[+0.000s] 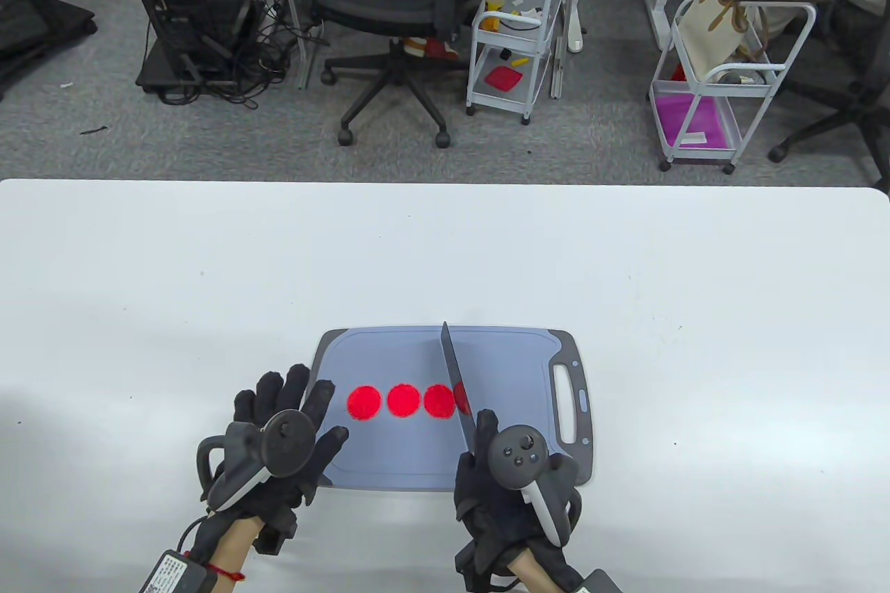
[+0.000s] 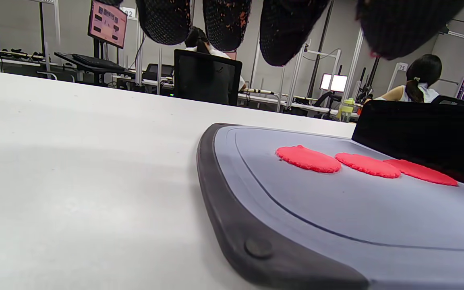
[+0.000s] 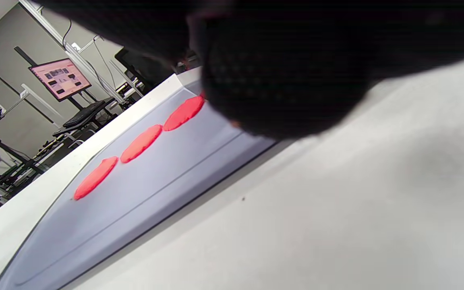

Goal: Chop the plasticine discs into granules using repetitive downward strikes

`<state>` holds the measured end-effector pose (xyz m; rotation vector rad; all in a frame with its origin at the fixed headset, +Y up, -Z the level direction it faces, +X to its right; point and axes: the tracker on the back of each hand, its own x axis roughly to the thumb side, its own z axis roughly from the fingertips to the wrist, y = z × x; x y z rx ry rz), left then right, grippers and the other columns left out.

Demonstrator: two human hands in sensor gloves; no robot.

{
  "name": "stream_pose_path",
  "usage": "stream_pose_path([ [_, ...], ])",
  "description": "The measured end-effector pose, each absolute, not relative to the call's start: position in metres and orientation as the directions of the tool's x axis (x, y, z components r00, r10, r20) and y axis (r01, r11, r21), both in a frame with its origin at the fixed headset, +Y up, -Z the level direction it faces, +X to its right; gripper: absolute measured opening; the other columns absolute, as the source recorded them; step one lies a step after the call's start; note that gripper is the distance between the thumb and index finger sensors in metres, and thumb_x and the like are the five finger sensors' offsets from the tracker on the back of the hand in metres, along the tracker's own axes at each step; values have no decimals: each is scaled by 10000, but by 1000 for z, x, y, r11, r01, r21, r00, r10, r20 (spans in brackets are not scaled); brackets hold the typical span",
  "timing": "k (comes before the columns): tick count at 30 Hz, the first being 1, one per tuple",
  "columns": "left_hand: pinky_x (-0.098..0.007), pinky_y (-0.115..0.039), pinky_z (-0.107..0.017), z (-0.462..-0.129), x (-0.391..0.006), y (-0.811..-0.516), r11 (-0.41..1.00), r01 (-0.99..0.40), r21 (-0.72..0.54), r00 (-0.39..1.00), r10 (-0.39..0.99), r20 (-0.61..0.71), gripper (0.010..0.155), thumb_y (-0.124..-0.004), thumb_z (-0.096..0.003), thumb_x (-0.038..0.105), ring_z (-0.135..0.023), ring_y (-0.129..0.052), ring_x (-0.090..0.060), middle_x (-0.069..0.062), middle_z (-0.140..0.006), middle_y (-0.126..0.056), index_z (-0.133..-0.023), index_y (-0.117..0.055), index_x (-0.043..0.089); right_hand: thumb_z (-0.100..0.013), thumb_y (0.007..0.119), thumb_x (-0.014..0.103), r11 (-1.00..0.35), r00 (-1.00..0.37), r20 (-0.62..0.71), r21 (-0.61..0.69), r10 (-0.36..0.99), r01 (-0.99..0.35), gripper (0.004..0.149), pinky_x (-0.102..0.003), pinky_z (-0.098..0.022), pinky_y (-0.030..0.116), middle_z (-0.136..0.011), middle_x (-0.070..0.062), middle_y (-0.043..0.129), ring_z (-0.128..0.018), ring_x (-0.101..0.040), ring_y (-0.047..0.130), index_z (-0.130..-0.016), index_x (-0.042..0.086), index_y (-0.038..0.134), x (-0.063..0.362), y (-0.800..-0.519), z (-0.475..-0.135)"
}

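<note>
White counter (image 1: 208, 273) carries grey cutting board (image 1: 389, 454) w/ red discs (image 1: 403, 401) in a row. Right hand (image 1: 500, 482) fingers clamped on knife (image 1: 455, 384), blade over rightmost disc. Left hand (image 1: 278, 440) fingers (image 2: 224, 24) spread apart, at board's left edge.

Both hands, left hand (image 1: 278, 440) and right hand (image 1: 507, 482), wear black mesh gloves with grey-white trackers; red string circles the left wrist.

A small white sign (image 2: 401, 67) on a post at two o'clock in the left wrist view reads "75". Another white tag (image 2: 128, 12) near eleven o'clock seems to end in "2"; the monitors' text is too small to read.
</note>
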<state>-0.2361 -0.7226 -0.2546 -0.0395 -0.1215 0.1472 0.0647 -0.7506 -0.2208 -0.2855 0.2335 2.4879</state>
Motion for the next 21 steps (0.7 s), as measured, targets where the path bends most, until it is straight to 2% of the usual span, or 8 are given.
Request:
stream_pose_path([
  [5, -711, -407, -750, -255, -237, -722, 988, -146, -50, 982, 150, 111, 724, -607, -470, 685, -1132, -535, -489, -45, -1289, -497, -1121, -641, 370, -498, 741, 392, -805, -793, -247, 76, 557, -589, 688, -398, -123, 909, -732, -86, 908, -157, -189, 1082, -1113, 226, 483, 65, -748, -221],
  [9, -712, -406, -750, -256, -243, -714, 984, -178, -15, 981, 178, 82, 725, -608, -472, 684, -1131, -532, -492, -48, -1290, -495, -1123, -641, 365, -500, 735, 392, -805, -793, -188, 22, 580, -594, 684, -397, -129, 909, -735, -85, 904, -165, -186, 1082, -1113, 219, 485, 58, -732, -219],
  [14, -712, -407, -750, -255, -251, -713, 982, -186, -8, 980, 186, 65, 727, -608, -471, 684, -1131, -532, -493, -47, -1289, -495, -1124, -637, 365, -500, 732, 397, -766, -773, -105, 101, 626, -634, 687, -394, -139, 914, -744, -81, 900, -179, -183, 1087, -1114, 224, 478, 8, -722, -217],
  [17, -712, -406, -749, -257, -257, -713, 980, -198, -4, 978, 198, 63, 723, -609, -471, 684, -1131, -533, -491, -47, -1288, -498, -1122, -641, 369, -499, 733, 398, -767, -785, -81, 172, 615, -618, 687, -394, -142, 920, -743, -80, 903, -184, -183, 1093, -1114, 223, 480, -23, -726, -215],
  [21, -712, -406, -749, -259, -262, -716, 978, -207, -30, 976, 209, 55, 720, -609, -472, 683, -1128, -534, -494, -45, -1287, -504, -1119, -649, 368, -500, 733, 398, -760, -782, -83, 192, 618, -621, 684, -389, -143, 926, -741, -77, 903, -187, -176, 1098, -1112, 220, 485, -45, -737, -211],
])
